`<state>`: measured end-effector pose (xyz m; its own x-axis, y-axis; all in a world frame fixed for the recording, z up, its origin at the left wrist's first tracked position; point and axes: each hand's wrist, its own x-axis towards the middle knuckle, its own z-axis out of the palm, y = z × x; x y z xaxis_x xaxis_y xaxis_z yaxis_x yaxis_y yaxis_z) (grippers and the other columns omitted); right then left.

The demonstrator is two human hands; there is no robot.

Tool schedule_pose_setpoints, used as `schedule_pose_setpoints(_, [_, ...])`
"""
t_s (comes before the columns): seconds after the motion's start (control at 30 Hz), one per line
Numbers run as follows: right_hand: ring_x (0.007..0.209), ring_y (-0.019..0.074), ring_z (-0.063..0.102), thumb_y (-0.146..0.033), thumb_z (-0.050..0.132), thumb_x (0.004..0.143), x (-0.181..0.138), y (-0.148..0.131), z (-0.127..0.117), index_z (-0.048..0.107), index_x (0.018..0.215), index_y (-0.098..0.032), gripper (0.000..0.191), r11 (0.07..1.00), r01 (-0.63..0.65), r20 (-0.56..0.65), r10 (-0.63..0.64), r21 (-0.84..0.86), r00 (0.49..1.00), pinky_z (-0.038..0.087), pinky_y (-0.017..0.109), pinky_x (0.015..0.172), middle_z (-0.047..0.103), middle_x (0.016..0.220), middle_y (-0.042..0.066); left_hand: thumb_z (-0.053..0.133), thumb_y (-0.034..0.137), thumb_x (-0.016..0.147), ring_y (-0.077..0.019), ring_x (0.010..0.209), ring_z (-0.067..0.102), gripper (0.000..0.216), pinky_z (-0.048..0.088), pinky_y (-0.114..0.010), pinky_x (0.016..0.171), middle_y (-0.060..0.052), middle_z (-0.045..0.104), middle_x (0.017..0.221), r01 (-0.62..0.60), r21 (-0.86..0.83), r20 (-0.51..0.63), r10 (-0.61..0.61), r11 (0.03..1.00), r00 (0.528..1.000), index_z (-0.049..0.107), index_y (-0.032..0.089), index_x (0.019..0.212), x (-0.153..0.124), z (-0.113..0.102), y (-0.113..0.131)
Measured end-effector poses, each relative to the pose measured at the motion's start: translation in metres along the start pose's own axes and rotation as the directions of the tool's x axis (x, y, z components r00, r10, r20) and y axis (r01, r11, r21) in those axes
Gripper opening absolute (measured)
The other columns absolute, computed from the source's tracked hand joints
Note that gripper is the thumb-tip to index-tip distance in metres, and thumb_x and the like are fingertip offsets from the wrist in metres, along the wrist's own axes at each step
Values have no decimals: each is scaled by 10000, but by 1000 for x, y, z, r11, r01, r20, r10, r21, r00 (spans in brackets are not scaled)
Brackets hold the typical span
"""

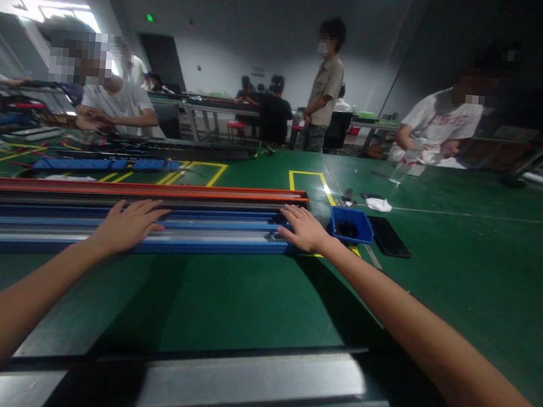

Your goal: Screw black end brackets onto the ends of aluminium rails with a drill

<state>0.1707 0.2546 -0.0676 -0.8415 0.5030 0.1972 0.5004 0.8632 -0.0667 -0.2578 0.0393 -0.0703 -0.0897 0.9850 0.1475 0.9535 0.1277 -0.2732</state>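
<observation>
Several long channel-shaped profiles lie side by side across the left of the green table. The nearest are blue profiles, behind them runs a dark one, and an orange profile is farthest. My left hand rests on top of the blue profiles with its fingers spread. Near their right end my right hand lies flat, fingers stretched over the blue and dark profiles. Neither hand is closed around anything. Just right of my right hand sits a small blue bin with dark parts inside.
A black phone-like slab lies beside the bin, near a crumpled white tissue. A clear bottle stands farther back. A metal-and-black bar crosses the near foreground. Blue strips lie far left. Several people are around the room.
</observation>
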Motion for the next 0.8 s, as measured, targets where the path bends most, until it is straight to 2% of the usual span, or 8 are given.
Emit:
schedule_pose_setpoints(0.2, [1508, 316, 330, -572, 384, 1033, 5, 6, 2, 431, 1529, -85, 697, 1000, -3, -21, 4, 8, 1000, 246, 464, 1232, 383, 1624, 187, 295, 397, 1095, -335, 1391, 440, 491, 321, -640, 1117, -141, 458, 1560, 32, 5, -27, -32, 999, 999, 503, 142, 1459, 2, 0, 2])
schedule_pose_setpoints(0.37, [1499, 297, 348, -563, 374, 1043, 2, 4, 4, 399, 1543, -78, 697, 999, -26, -68, 28, 18, 997, 240, 449, 1231, 418, 1603, 192, 229, 395, 1097, -374, 1414, 413, 537, 288, -675, 1126, -183, 442, 1565, 15, 61, -180, -3, 998, 984, 480, 83, 1454, 0, -15, 22])
schedule_pose_setpoints(0.47, [1466, 286, 398, -529, 335, 1063, -2, 5, -1, 404, 1534, -88, 650, 997, -71, -128, 73, 17, 989, 242, 446, 1222, 463, 1575, 184, 210, 332, 1084, -393, 1427, 411, 536, 226, -672, 1169, -209, 417, 1578, -137, 59, -243, 147, 989, 959, 528, 85, 1438, -12, -45, 72])
schedule_pose_setpoints(0.53, [1420, 271, 452, -507, 319, 1072, -8, 11, -10, 430, 1515, -124, 596, 994, -106, -167, 106, 13, 980, 278, 429, 1197, 514, 1539, 155, 297, 449, 1070, -373, 1364, 498, 555, 309, -610, 1166, -200, 532, 1493, -259, -38, -222, 245, 965, 944, 584, 110, 1402, -32, -68, 123])
schedule_pose_setpoints(0.6, [1361, 268, 501, -492, 309, 1076, -14, 22, -22, 454, 1488, -146, 558, 987, -161, -204, 158, 4, 966, 328, 413, 1153, 566, 1485, 142, 370, 563, 1038, -321, 1352, 530, 599, 382, -538, 1161, -142, 574, 1472, -383, -183, -141, 361, 906, 922, 537, 176, 1463, -58, -89, 179])
schedule_pose_setpoints(0.67, [1335, 289, 506, -480, 286, 1080, -23, 37, -33, 468, 1461, -126, 551, 969, -245, -241, 234, -16, 942, 350, 414, 1119, 581, 1449, 166, 399, 662, 992, -319, 1391, 503, 730, 403, -523, 1169, -122, 512, 1535, -497, -314, -43, 511, 809, 859, 422, 192, 1550, -84, -106, 227])
schedule_pose_setpoints(0.73, [1342, 318, 481, -459, 296, 1077, -32, 52, -41, 473, 1442, -99, 543, 940, -338, -265, 313, -50, 912, 335, 429, 1118, 571, 1439, 196, 443, 752, 925, -356, 1412, 475, 892, 425, -519, 1161, -159, 454, 1567, -534, -409, 50, 602, 740, 797, 390, 132, 1564, -101, -118, 260])
schedule_pose_setpoints(0.8, [1338, 340, 472, -435, 350, 1066, -40, 64, -42, 504, 1407, -99, 503, 903, -420, -269, 384, -91, 883, 320, 456, 1122, 580, 1416, 206, 456, 739, 926, -361, 1403, 485, 906, 419, -522, 1168, -183, 450, 1563, -506, -459, 120, 615, 730, 779, 375, 104, 1568, -108, -125, 277])
